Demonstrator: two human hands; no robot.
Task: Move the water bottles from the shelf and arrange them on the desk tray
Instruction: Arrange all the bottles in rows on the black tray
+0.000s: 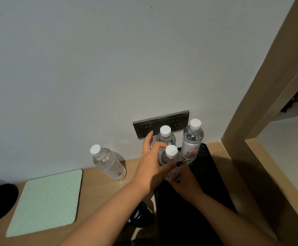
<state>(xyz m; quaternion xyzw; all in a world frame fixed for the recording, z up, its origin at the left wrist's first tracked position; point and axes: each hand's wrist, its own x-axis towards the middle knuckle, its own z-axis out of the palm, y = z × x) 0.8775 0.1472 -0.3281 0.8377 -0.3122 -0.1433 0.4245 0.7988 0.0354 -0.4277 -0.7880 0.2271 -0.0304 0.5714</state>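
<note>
Both our hands at centre frame: right hand (183, 180) grips the front bottle (171, 162) on the black tray (214, 174), left hand (150, 167) curls around the rear bottle (165, 137).

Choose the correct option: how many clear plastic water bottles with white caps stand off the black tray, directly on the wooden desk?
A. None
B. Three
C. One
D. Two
C: only the clear plastic water bottle with a white cap left of the hands stands on the wooden desk; the other three cluster at the black tray.
</note>
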